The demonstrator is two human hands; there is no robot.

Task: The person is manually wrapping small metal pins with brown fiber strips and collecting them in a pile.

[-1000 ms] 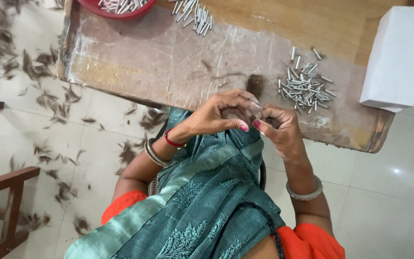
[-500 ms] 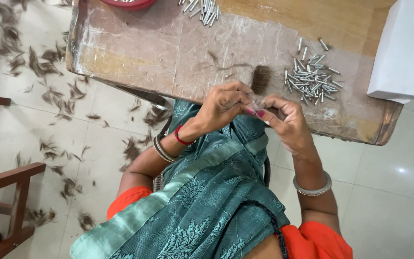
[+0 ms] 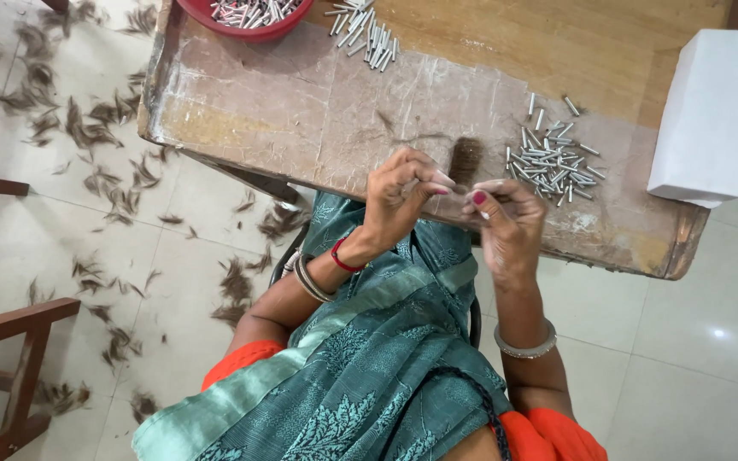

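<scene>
My left hand (image 3: 399, 198) and my right hand (image 3: 506, 218) meet fingertip to fingertip above the near edge of a worn wooden table (image 3: 249, 111). Between the fingertips I pinch a small tuft of dark hair (image 3: 465, 162), which stands up like a brush; whether a metal tube is also held there is hidden. A loose pile of short silver metal tubes (image 3: 553, 158) lies on the table just right of my right hand.
A red bowl of metal tubes (image 3: 254, 15) sits at the table's far edge, with more tubes (image 3: 367, 36) beside it. A white box (image 3: 711, 111) stands at the right. Clumps of hair (image 3: 113, 137) litter the tiled floor; a wooden chair frame (image 3: 10, 358) is lower left.
Both hands have risen slightly toward the table edge, staying pinched together. The hair tuft now shows more clearly above the fingertips.
</scene>
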